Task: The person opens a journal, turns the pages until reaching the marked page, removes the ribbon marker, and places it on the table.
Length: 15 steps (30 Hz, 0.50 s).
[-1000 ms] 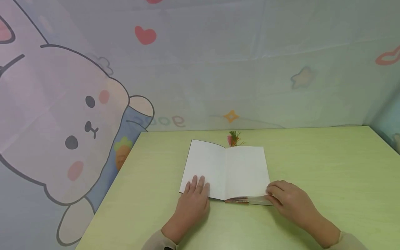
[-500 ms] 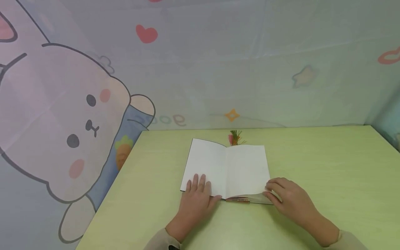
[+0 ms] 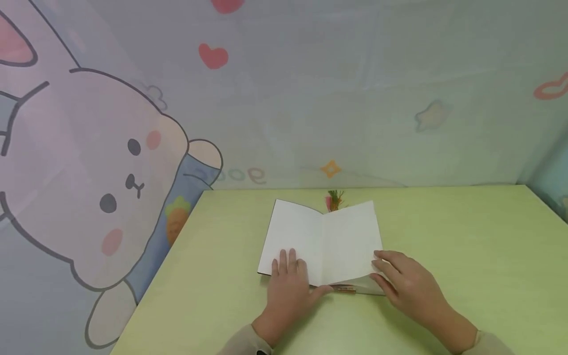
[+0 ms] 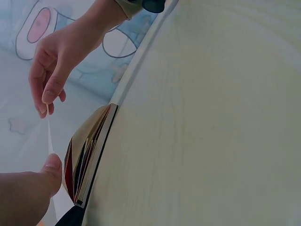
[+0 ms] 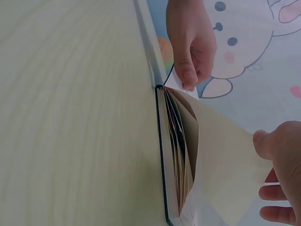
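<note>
An open book [image 3: 292,224] with blank white pages and a dark cover lies on the table. My left hand [image 3: 288,291] rests on its left page, fingers straight, thumb stretched toward the spine at the bottom edge. At the right, my right hand [image 3: 412,283] pinches the outer edge of a blank page [image 3: 350,234] between thumb and fingers, and that page slants up off the stack. Below it, the right wrist view shows a fanned block of page edges [image 5: 178,141], some cream, some dark. A green, orange and pink tassel [image 3: 335,199] sticks out past the book's top edge.
The pale yellow-green table [image 3: 466,246] extends on both sides of the book. Behind it hangs a cloth backdrop [image 3: 288,108] printed with hearts, stars and a large cartoon rabbit [image 3: 102,162].
The right page has risen from nearly flat to a slant, with my right hand holding its edge. My left hand has shifted slightly right, its thumb now spread toward the spine.
</note>
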Each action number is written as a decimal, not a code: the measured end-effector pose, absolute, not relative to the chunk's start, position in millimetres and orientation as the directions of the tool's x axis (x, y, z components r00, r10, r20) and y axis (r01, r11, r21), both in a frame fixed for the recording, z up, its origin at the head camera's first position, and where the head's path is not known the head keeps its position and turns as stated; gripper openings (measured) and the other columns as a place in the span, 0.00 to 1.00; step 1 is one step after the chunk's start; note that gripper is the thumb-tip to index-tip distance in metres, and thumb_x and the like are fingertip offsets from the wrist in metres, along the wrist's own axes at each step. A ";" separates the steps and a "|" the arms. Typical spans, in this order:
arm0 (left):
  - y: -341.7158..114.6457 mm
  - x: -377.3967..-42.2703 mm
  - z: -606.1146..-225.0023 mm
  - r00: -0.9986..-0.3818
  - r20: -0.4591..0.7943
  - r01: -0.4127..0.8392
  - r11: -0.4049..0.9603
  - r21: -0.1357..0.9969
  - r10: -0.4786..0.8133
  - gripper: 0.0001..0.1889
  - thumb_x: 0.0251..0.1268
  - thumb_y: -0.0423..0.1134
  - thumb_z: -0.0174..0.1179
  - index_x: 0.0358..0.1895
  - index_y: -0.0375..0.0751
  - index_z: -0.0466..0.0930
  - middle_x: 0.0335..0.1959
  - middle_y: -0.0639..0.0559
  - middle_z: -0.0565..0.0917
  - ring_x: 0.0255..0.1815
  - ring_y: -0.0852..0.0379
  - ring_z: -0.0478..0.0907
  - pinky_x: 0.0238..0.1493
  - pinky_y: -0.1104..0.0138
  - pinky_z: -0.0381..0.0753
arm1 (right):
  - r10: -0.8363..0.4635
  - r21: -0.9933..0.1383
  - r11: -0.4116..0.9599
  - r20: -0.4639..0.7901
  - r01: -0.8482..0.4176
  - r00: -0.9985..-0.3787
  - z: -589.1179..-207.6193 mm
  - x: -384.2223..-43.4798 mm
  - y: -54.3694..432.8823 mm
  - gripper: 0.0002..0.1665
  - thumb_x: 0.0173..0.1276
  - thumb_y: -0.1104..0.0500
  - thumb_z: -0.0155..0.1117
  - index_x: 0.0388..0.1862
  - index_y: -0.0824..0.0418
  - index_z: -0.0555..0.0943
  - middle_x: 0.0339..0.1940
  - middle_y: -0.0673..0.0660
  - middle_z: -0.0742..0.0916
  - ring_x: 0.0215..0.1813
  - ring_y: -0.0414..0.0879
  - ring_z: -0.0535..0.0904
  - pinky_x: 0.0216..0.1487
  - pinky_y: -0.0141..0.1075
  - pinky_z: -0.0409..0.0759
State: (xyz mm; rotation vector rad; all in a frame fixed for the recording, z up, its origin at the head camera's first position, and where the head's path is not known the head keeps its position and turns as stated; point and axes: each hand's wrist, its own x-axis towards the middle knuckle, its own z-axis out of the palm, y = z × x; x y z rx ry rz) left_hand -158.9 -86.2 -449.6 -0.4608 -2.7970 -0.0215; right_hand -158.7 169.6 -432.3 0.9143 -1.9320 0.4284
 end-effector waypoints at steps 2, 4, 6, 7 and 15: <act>-83.9 -158.6 -450.2 -0.901 0.308 0.307 0.951 -0.044 0.305 0.47 0.52 0.78 0.40 0.50 0.32 0.73 0.61 0.34 0.70 0.65 0.36 0.61 0.62 0.47 0.60 | -0.426 0.078 0.662 0.858 -0.746 -0.288 -431.8 -158.8 168.8 0.24 0.72 0.47 0.49 0.33 0.65 0.82 0.40 0.60 0.84 0.36 0.54 0.81 0.31 0.42 0.78; -81.7 -158.7 -450.8 -0.905 0.307 0.295 0.954 -0.050 0.296 0.48 0.51 0.78 0.39 0.50 0.31 0.73 0.61 0.34 0.70 0.65 0.35 0.61 0.62 0.47 0.60 | -0.429 0.088 0.659 0.860 -0.747 -0.277 -431.0 -158.9 167.8 0.25 0.73 0.48 0.49 0.33 0.66 0.83 0.41 0.61 0.85 0.38 0.55 0.82 0.33 0.43 0.78; -79.5 -159.3 -451.3 -0.911 0.301 0.283 0.958 -0.046 0.283 0.50 0.50 0.79 0.38 0.51 0.31 0.73 0.62 0.34 0.69 0.66 0.35 0.60 0.62 0.47 0.60 | -0.433 0.097 0.657 0.861 -0.748 -0.268 -430.2 -158.9 166.7 0.25 0.73 0.48 0.48 0.33 0.67 0.83 0.41 0.62 0.85 0.40 0.56 0.82 0.34 0.44 0.78; -78.4 -159.6 -451.6 -0.914 0.297 0.276 0.960 -0.043 0.276 0.51 0.49 0.80 0.38 0.51 0.31 0.73 0.62 0.33 0.69 0.66 0.35 0.60 0.62 0.46 0.59 | -0.434 0.100 0.656 0.861 -0.748 -0.266 -429.7 -158.9 166.3 0.25 0.73 0.48 0.48 0.33 0.67 0.83 0.41 0.62 0.85 0.41 0.56 0.82 0.35 0.44 0.78; -73.0 -159.9 -450.9 -0.907 0.340 0.242 0.968 -0.066 0.250 0.52 0.47 0.81 0.37 0.50 0.31 0.74 0.59 0.32 0.71 0.64 0.34 0.63 0.59 0.45 0.62 | -0.433 0.110 0.651 0.867 -0.752 -0.248 -426.8 -160.7 161.8 0.25 0.73 0.48 0.48 0.34 0.68 0.83 0.41 0.62 0.85 0.44 0.58 0.82 0.39 0.45 0.78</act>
